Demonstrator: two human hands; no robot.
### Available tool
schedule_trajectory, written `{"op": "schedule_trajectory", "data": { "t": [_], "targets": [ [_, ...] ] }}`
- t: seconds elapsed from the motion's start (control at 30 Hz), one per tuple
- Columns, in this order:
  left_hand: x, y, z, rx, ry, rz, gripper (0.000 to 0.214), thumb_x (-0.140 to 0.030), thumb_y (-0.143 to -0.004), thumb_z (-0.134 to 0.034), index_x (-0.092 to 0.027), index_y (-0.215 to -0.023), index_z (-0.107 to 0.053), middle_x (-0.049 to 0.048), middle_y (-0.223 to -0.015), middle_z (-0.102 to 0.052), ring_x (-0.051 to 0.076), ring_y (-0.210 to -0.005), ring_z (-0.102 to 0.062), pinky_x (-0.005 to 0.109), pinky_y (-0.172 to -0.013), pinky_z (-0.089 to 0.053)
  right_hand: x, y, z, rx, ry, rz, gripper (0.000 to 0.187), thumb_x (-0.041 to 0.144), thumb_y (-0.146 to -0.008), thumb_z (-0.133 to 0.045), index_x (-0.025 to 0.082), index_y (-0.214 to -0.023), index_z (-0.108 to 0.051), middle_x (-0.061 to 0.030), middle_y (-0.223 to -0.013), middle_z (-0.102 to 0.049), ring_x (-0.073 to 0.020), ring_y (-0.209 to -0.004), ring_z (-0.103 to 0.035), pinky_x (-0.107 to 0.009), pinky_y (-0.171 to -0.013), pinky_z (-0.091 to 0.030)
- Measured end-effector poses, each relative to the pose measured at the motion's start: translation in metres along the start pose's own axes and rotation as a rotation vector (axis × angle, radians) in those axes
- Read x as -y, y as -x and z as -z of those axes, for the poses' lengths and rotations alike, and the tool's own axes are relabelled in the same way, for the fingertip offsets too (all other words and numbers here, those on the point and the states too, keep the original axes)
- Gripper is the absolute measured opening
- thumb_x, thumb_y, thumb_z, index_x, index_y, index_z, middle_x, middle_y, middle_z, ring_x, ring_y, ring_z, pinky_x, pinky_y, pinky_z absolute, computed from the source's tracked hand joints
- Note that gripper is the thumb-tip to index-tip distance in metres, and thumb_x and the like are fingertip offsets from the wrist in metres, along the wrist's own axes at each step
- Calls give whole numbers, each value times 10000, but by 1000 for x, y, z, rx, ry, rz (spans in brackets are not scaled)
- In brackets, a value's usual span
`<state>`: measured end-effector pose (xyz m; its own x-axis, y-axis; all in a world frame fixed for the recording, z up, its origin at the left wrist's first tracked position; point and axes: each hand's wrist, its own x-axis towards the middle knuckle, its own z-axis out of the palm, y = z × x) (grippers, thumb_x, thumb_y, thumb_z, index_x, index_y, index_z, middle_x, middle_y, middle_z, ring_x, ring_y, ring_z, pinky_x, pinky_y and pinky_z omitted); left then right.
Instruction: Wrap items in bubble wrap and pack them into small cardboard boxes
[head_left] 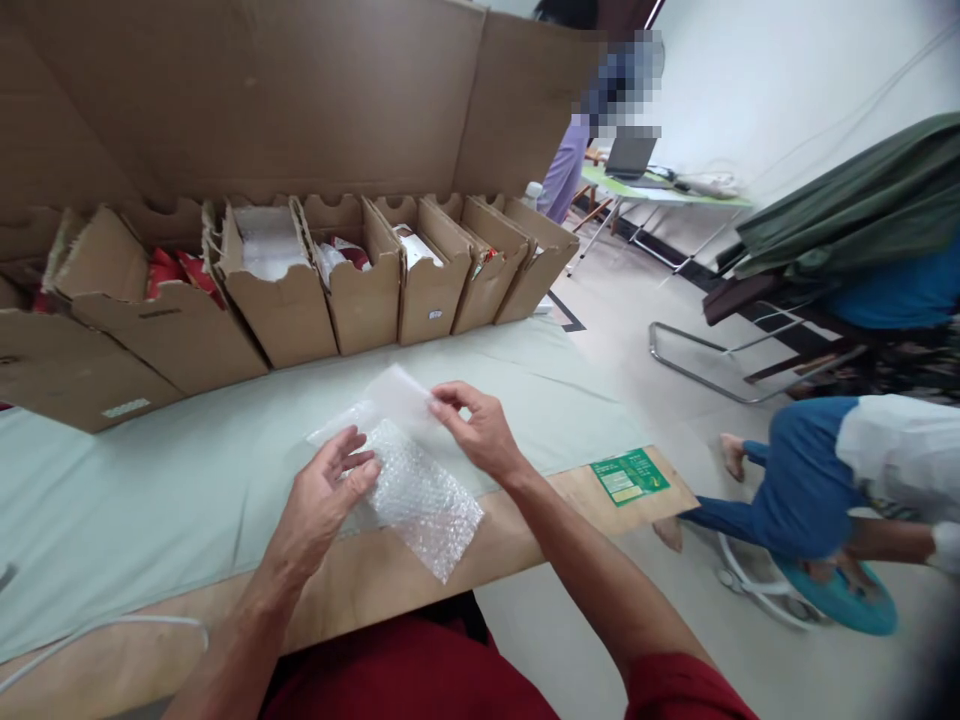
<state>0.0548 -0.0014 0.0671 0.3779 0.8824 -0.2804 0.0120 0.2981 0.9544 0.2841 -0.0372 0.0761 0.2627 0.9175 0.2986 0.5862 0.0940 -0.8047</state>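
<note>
A clear bubble-wrap pouch (420,490) lies over the near part of the table, its lower end hanging past the wooden table edge (525,520). My left hand (326,495) rests its fingers on the pouch's left side, fingers curled against it. My right hand (476,425) pinches the pouch's upper flap between thumb and fingers and lifts it a little. What is inside the pouch I cannot make out.
A pale green cloth (187,480) covers the table. Several open cardboard boxes (360,290) with packed goods stand in a row at the back. A green card (628,476) lies at the table's right corner. A person in blue (817,480) sits on the floor at right.
</note>
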Motion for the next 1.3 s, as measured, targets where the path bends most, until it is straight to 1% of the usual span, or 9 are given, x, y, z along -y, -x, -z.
{"op": "schedule_trajectory", "data": {
  "t": [0.13,0.33,0.47,0.57,0.73,0.87,0.97,1.17,1.3],
  "targets": [
    [5,-7,-13,-27,193,-7,526,-384,-622,-886,-176,-1070,-704,100,-1145,-742,302,-1071,-684,399,-860,-556,20,19,-25,76,-245,17,134,337,-893,-642,233,-930,-717,-22,-922,-759,-177,-836,-682,-319,-788,-542],
    [9,-10,-6,-116,303,21,284,-336,-578,-836,-173,-753,-683,10,-743,-715,194,-717,-663,319,-679,-522,-1,16,-41,36,-528,-292,226,406,-818,-674,222,-948,-649,-10,-794,-685,-164,-708,-632,-284,-641,-514],
    [11,-9,0,-120,328,22,272,-297,-596,-848,-171,-803,-725,-8,-726,-709,151,-680,-634,264,-646,-487,-5,20,-29,-88,-351,-144,231,424,-889,-625,225,-991,-682,-57,-983,-714,-200,-906,-665,-351,-840,-529],
    [10,-8,1,-104,358,30,233,-276,-597,-826,-181,-785,-726,-13,-719,-706,153,-688,-639,267,-681,-502,-2,27,-22,36,-318,-17,393,493,-900,-644,249,-1206,-670,-94,-1261,-675,-253,-1151,-644,-418,-985,-501],
    [-3,-2,2,-44,416,124,116,-276,-531,-710,-216,-602,-639,32,-674,-702,284,-832,-717,399,-794,-577,-6,28,-27,235,-358,-167,878,545,-731,-825,272,-1488,-473,-131,-1556,-495,-325,-1428,-478,-502,-1169,-391],
    [-13,5,9,-4,463,229,103,-261,-494,-682,-233,-576,-627,64,-667,-705,381,-988,-713,483,-892,-575,-5,26,-27,189,-438,-252,776,443,-739,-814,245,-1432,-527,-92,-1195,-706,-271,-1098,-678,-433,-969,-546],
    [-18,3,20,-40,441,218,105,-249,-486,-680,-230,-578,-634,56,-615,-672,360,-914,-713,460,-843,-576,6,37,-17,128,-561,-355,527,362,-784,-755,254,-1282,-620,2,-857,-687,-181,-753,-660,-330,-722,-567],
    [-29,-19,33,-51,-165,-27,190,-380,-622,-750,-211,-695,-702,23,-702,-684,210,-682,-601,335,-701,-495,18,86,11,64,-475,-446,489,381,-838,-733,277,-1300,-610,23,-737,-637,-157,-617,-595,-283,-557,-499],
    [-30,-41,31,-202,-695,-218,369,-447,-706,-736,-216,-994,-738,102,-1027,-739,322,-963,-643,440,-920,-461,-2,103,20,-2,35,-388,541,387,-817,-739,270,-1325,-597,-31,-900,-703,-196,-647,-621,-376,-642,-543]
  ]
}}
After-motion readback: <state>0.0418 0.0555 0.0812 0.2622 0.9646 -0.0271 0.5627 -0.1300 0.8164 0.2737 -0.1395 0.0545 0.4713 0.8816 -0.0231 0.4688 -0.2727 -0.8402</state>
